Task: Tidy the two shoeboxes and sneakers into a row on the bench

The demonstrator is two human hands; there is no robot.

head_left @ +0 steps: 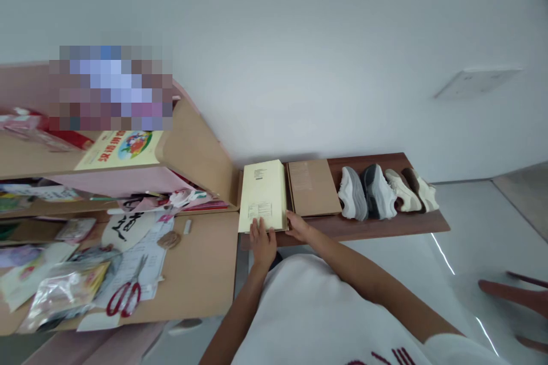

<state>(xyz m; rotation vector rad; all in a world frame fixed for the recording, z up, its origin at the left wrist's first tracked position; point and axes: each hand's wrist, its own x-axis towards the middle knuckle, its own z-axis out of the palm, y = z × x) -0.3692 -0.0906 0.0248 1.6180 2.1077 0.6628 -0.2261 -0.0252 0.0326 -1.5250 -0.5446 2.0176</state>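
Note:
A pale yellow box [263, 191] with small printed text lies on a dark wooden bench against the wall. My left hand [262, 245] rests over its front edge, with the fingers stretched out flat on the top. At the front right corner, my right hand [298, 226] holds the box's side, its fingertips partly hidden. Just right of the yellow box is a brown cardboard box [314, 187], close to my right hand.
Several shoes [379, 191] stand in a row on the wooden bench [355, 229]. To the left, a desk [201, 262] holds red-handled scissors [128, 291], papers, plastic packets and a shelf unit [201, 148]. A chair's legs [514, 293] show at the lower right.

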